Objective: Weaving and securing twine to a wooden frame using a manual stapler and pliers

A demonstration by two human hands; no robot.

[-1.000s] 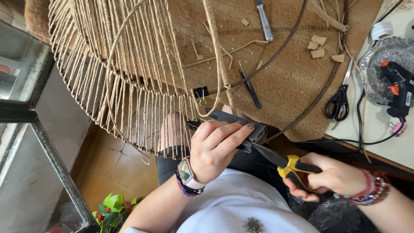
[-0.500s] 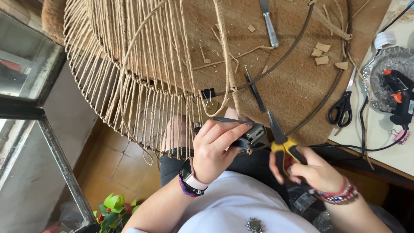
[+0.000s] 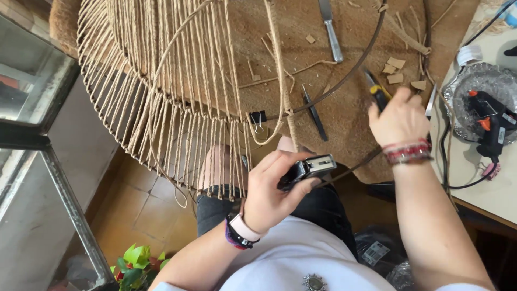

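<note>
My left hand [image 3: 272, 191] is shut on a small black and silver rectangular device [image 3: 308, 170], held above my lap. My right hand [image 3: 399, 117] is raised over the brown mat and grips a yellow-handled tool [image 3: 375, 89], its dark tip pointing up and left. In front of me lies a round wire frame wrapped with jute cord [image 3: 161, 102]. A black binder clip [image 3: 258, 118] pinches the dark wire ring [image 3: 350, 75] of the frame. A thick cord strand [image 3: 280, 64] runs down the middle.
A metal blade [image 3: 329, 29] and a thin dark tool [image 3: 314, 111] lie on the brown mat [image 3: 334, 48], with small cardboard scraps [image 3: 396, 70]. A black and orange glue gun [image 3: 487, 121] rests in a foil dish on the right table. A glass cabinet [image 3: 32, 108] stands left.
My right hand has lifted the yellow-handled tool from my lap up over the mat on the right. My left hand stays near my lap and now shows the black device more clearly.
</note>
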